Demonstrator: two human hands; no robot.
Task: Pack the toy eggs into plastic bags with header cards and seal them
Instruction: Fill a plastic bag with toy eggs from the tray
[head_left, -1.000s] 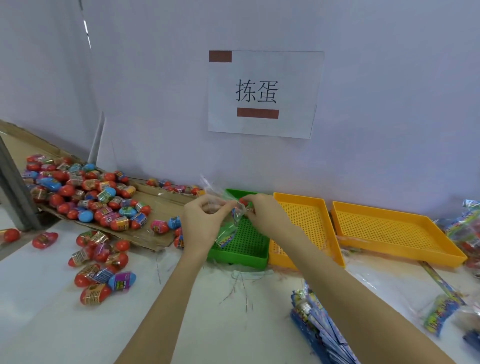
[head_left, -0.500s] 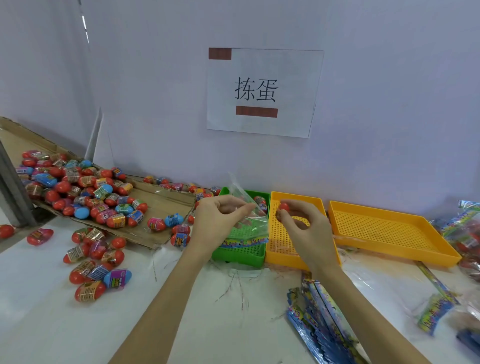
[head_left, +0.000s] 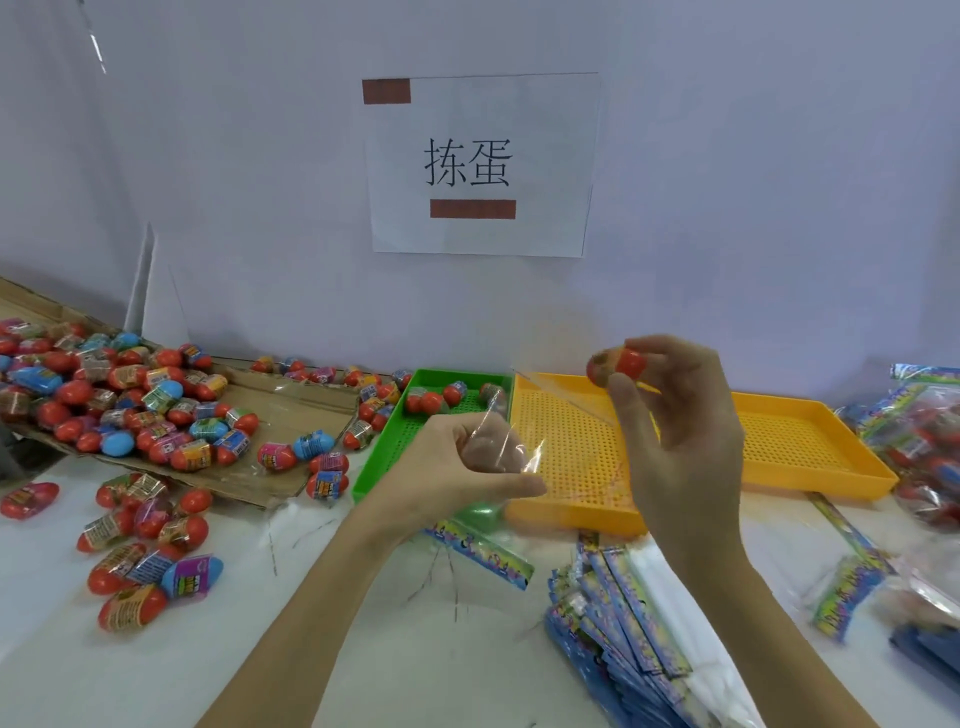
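Read "拣蛋" in black characters on white paper sheet (head_left: 480, 165) taped to pale wall, between two brown bars. Saw printed wrappers on red and blue toy eggs (head_left: 130, 410) and colourful header cards (head_left: 623, 623), too blurred to read.

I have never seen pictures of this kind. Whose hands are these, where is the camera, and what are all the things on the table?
There is no machine here. A person wears a wide-angle camera on the head, so you look forward and down at that person's two bare hands.

The left hand grips a clear plastic bag with a colourful header card hanging at its lower end. The right hand pinches one red toy egg above the bag.

On the white table lie many loose toy eggs, more on a flat cardboard sheet. At the back stand a green tray holding a few eggs and two yellow trays. Near the right arm is a stack of unused bags; filled bags lie at the far right. A paper sign hangs on the wall.
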